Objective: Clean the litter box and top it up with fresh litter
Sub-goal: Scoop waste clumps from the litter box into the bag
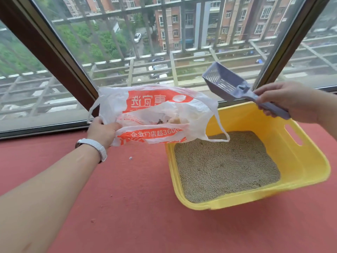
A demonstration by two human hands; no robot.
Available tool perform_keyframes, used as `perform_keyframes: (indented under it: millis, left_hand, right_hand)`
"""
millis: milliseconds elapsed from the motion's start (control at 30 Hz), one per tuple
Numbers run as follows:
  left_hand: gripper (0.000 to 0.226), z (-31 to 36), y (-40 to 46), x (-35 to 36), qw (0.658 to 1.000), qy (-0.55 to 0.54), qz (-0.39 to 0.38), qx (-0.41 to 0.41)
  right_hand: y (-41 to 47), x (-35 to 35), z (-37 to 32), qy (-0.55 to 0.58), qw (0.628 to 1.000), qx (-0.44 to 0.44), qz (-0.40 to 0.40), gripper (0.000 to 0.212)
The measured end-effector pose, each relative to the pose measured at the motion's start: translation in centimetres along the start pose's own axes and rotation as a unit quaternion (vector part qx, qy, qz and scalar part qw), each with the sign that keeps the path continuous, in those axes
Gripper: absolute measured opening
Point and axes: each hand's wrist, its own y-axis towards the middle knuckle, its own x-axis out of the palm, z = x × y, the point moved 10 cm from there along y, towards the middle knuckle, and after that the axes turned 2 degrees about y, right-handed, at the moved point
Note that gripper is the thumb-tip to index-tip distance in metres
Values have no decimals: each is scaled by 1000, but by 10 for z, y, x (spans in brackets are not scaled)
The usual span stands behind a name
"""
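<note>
Here, a yellow litter box (308,162) sits on the red floor (127,207) beside the window (164,42), its walls sloping, a slot handle cut in its right side, with a level bed of grey-beige litter (226,167) inside. Over its left corner hangs a white and orange plastic bag (155,110), mouth open, dark clumps showing within; the left hand (102,131) grips its edge. The right hand (290,101) curls round the handle of a lilac slotted scoop (228,84), raised above the box.
</note>
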Motion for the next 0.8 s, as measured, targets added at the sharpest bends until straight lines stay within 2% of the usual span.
perform_keyframes:
  millis: [100, 167, 300, 400, 467, 567, 667, 733, 800]
  left_hand:
    - [30, 16, -10, -1, 997, 55, 53, 27]
    - [34, 25, -16, -5, 991, 82, 96, 51]
    - [31, 42, -30, -12, 976, 139, 147, 77]
    - [28, 51, -33, -17, 966, 164, 166, 116]
    - [21, 53, -34, -17, 960, 186, 157, 140]
    - [28, 54, -42, -16, 961, 184, 144, 149]
    - [19, 58, -48, -17, 966, 147, 128, 171]
    - [31, 57, -47, -19, 971, 122, 109, 177]
    - [31, 56, -45, -17, 973, 110, 82, 183]
  right_hand:
    - [3, -31, 57, -69, 994, 47, 74, 20]
    - [1, -38, 91, -129, 985, 74, 88, 16]
    - [-4, -22, 141, -249, 961, 116, 33, 9]
    - [-1, -8, 160, -396, 910, 119, -11, 12]
    - [5, -4, 169, -462, 878, 121, -17, 12]
    - [14, 1, 176, -514, 849, 120, -19, 13]
    - [22, 12, 178, -514, 850, 108, -43, 19]
    - [23, 18, 181, -500, 857, 113, -58, 25]
    - [24, 23, 187, -497, 857, 119, -70, 28]
